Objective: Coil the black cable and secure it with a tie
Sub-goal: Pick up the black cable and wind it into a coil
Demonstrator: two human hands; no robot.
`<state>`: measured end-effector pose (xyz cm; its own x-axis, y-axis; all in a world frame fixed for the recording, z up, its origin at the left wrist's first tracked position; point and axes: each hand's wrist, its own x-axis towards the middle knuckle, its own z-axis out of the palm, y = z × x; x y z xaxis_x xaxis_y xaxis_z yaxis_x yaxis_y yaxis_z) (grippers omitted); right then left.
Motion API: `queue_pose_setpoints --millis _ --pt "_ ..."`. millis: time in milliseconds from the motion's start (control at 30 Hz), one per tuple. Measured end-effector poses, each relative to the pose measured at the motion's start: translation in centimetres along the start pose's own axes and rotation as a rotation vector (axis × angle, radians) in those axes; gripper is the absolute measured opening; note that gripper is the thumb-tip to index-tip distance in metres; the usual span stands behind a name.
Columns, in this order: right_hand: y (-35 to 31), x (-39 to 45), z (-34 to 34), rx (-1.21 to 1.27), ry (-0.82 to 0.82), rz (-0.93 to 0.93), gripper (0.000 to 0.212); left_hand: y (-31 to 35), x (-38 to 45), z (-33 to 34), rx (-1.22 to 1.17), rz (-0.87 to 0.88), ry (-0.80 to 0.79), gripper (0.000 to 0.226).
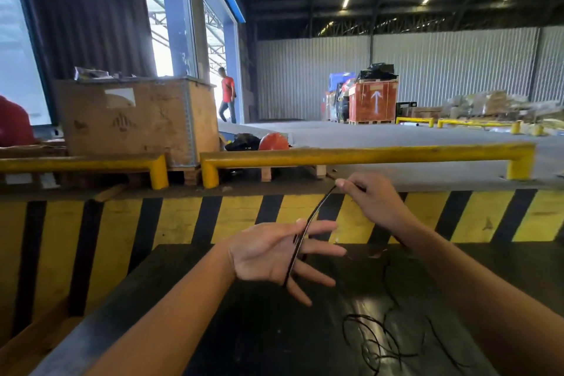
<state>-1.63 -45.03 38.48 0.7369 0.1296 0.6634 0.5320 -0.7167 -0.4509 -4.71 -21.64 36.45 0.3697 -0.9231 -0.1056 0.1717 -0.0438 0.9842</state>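
A thin black cable (317,210) runs taut from my right hand (370,201) down across the spread fingers of my left hand (274,253). My right hand is raised and pinches the cable's upper part between thumb and fingers. My left hand is flat, palm up, fingers apart, with the cable lying in a few strands over them. The loose remainder of the cable (375,342) lies in tangled loops on the black table top (244,330) under my right forearm. No tie is visible.
A yellow and black striped dock edge (183,220) rises behind the table, topped by yellow guard rails (360,154). A wooden crate (134,119) stands at the left. A person in a red shirt (228,98) walks by the doorway; pallets of goods (372,101) stand far back.
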Motion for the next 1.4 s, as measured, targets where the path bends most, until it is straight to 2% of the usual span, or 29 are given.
queue_pose_setpoints --millis 33,100,133,233,300,400,467,533,633,733,800,833,900,967,1000,1067,1133,1200,1267,1400 --pt "0.2 -0.6 1.3 0.042 -0.071 0.038 0.033 0.6 0.4 0.6 -0.066 0.11 -0.043 0.046" --pt "-0.1 -2.4 4.0 0.142 -0.273 0.056 0.03 2.2 1.2 1.8 -0.151 0.342 -0.009 0.048" --pt "-0.6 -3.3 5.1 0.166 -0.365 0.051 0.032 3.1 1.5 2.1 -0.175 0.444 0.072 0.047" --pt "-2.7 -5.9 6.2 0.195 -0.622 0.076 0.04 5.6 1.1 1.2 -0.158 0.669 0.485 0.039" --pt "-2.7 -6.5 5.4 0.165 -0.704 0.005 0.037 6.3 0.3 -0.4 -0.034 0.688 0.676 0.036" --pt "-1.7 -4.6 1.6 0.072 -0.666 -0.055 0.029 5.1 -0.8 -3.3 0.265 0.462 0.869 0.039" --pt "-1.0 -2.8 -1.8 0.078 -0.56 -0.065 0.026 3.7 -1.4 -4.4 0.415 0.224 0.842 0.04" --pt "-0.8 -1.2 -4.7 0.181 -0.457 -0.022 0.026 2.4 -1.5 -4.5 0.486 0.011 0.719 0.044" --pt "-0.7 0.9 -6.1 0.135 -0.312 -0.057 0.025 1.2 -0.8 -3.0 0.407 -0.168 0.512 0.046" --pt "-1.2 1.9 -4.5 0.045 -0.064 -0.092 0.024 0.5 0.7 -1.2 0.264 -0.129 0.234 0.043" --pt "-0.6 1.5 -2.7 0.029 0.015 -0.037 0.025 0.2 1.6 0.1 0.149 -0.05 0.081 0.044" --pt "-0.3 0.7 -1.7 0.014 -0.028 -0.025 0.025 0.2 2.0 0.5 0.088 0.003 0.027 0.044" --pt "0.2 -1.3 0.7 0.005 -0.253 -0.077 0.024 0.9 2.3 1.2 -0.029 0.158 -0.046 0.046" --pt "-0.1 -3.8 3.3 0.017 -0.475 -0.046 0.027 2.2 2.1 1.7 -0.143 0.341 -0.01 0.047" --pt "-0.5 -5.0 4.2 0.032 -0.527 0.023 0.033 2.9 2.0 1.8 -0.192 0.438 0.073 0.045" --pt "-1.2 -6.8 5.4 0.066 -0.623 0.077 0.045 4.3 1.5 1.4 -0.245 0.622 0.33 0.039" --pt "-1.4 -7.4 5.0 -0.003 -0.716 0.02 0.044 4.9 1.0 0.1 -0.194 0.707 0.557 0.034" --pt "-1.1 -6.2 2.9 -0.008 -0.708 -0.009 0.039 4.2 0.5 -1.8 -0.043 0.639 0.703 0.035" --pt "-0.7 -4.1 0.1 -0.06 -0.626 -0.048 0.032 2.8 0.1 -3.3 0.084 0.48 0.777 0.039" --pt "-0.4 -0.3 -4.4 -0.192 -0.398 -0.112 0.025 0.9 0.3 -3.2 0.181 0.18 0.685 0.041"
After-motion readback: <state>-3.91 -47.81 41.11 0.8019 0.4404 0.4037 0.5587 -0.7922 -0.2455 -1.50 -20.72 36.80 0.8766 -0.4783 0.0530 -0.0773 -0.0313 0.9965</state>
